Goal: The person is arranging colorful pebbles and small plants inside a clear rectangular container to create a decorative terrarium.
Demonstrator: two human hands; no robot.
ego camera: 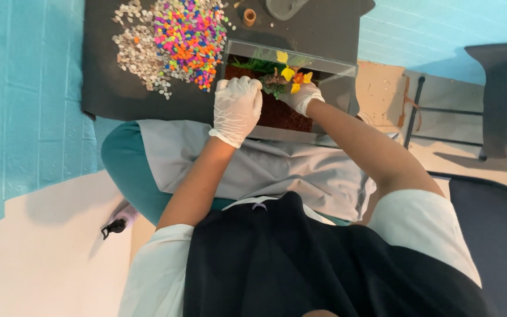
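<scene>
A small artificial plant [289,76] stands inside a clear rectangular tank [335,69]. It has dark green frilly foliage at its base, and yellow and orange petal-like leaves above it. The coloured tips fan out toward the far wall of the tank; from this overhead view the plant seems roughly upright, though its exact lean cannot be told. It sits in a bed of reddish-brown, crumbly substrate [283,114] that covers the tank floor, and more green foliage [253,63] lies along the far left corner.

The right hand [301,97], in a thin white glove, is inside the tank with its fingers curled together around the lower part of the plant, gripping it. The left hand [237,108], gloved the same way, rests palm down over the near left rim of the tank, fingers loosely spread and flat, holding nothing.

The tank's long axis runs left to right across a black mat [118,88]. Just to the left of the tank lie a heap of neon-coloured gravel [190,35] and, beside it, a spread of small white pebbles [139,56], smooth and rounded. A small brown ring-shaped object [249,16] lies beyond the tank. The mat rests on turquoise flooring [24,88].
</scene>
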